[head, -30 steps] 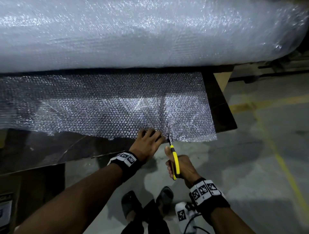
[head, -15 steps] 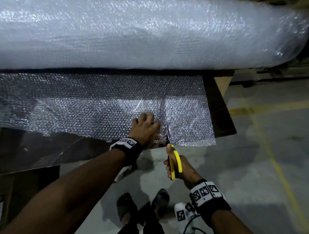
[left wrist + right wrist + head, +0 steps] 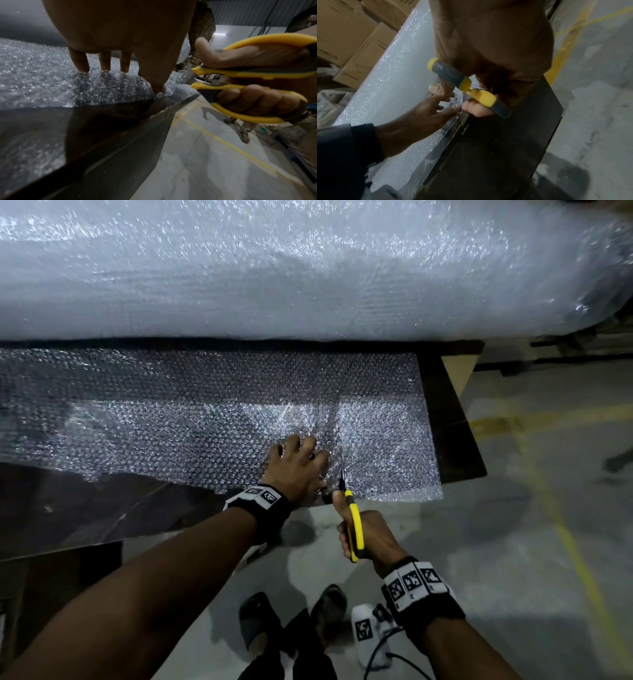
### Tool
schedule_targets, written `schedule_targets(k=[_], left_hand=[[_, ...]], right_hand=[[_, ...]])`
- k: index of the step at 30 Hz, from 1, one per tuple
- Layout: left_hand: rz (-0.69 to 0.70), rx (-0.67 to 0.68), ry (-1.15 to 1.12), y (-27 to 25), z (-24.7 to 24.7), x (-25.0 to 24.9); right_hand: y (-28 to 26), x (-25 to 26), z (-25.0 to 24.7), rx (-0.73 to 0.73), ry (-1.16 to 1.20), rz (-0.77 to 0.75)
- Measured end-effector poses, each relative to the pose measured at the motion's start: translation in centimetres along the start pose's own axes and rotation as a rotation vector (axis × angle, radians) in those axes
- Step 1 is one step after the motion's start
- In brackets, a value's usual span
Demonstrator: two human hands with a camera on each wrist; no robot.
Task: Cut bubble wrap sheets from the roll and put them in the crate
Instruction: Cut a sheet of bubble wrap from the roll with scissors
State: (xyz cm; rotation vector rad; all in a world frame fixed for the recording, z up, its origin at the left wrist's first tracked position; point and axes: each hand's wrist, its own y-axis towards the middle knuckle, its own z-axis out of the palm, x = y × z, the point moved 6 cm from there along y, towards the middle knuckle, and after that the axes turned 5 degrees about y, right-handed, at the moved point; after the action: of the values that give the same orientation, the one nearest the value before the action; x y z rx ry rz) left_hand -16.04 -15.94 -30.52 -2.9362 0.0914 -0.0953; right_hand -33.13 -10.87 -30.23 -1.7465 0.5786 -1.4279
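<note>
A dark table (image 3: pixel 455 419) carries a big roll of bubble wrap (image 3: pixel 308 268) along its far side. A loose sheet (image 3: pixel 171 419) runs out from under the roll and lies flat across the tabletop, its near right corner hanging just past the table's front edge above the grey concrete floor (image 3: pixel 513 542).

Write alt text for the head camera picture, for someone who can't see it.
A person's right hand cuts with yellow-handled scissors into a bubble wrap sheet on a dark table, while the left hand presses it flat. A big bubble wrap roll lies behind.
</note>
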Motion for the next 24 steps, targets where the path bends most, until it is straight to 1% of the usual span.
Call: schedule_targets(k=[3,7,10,13,18,24], left_hand=[[0.0,0.012,-0.018,0.1,0.0,0.0],[-0.003,0.016,-0.033,0.2,-0.2,0.0],[0.002,0.03,-0.043,0.2,-0.4,0.0],[0.008,0.038,-0.05,0.1,-0.4,0.1],[0.011,0.045,-0.058,0.4,-0.1,0.2],[0.011,0.045,-0.076,0.3,-0.2,0.0]], right_hand=[[-0.1,0.2,-0.1,-0.006,0.004,0.007],[0.2,0.8,0.3,0.046,0.017,0.027],[0.3,1.3,0.2,0.029,0.016,0.004],[0.6,1.5,0.6,0.039,0.039,0.022],[1.0,2.2,0.5,0.035,0.013,0.019],[1.3,2.9,0.6,0.091,-0.004,0.013]])
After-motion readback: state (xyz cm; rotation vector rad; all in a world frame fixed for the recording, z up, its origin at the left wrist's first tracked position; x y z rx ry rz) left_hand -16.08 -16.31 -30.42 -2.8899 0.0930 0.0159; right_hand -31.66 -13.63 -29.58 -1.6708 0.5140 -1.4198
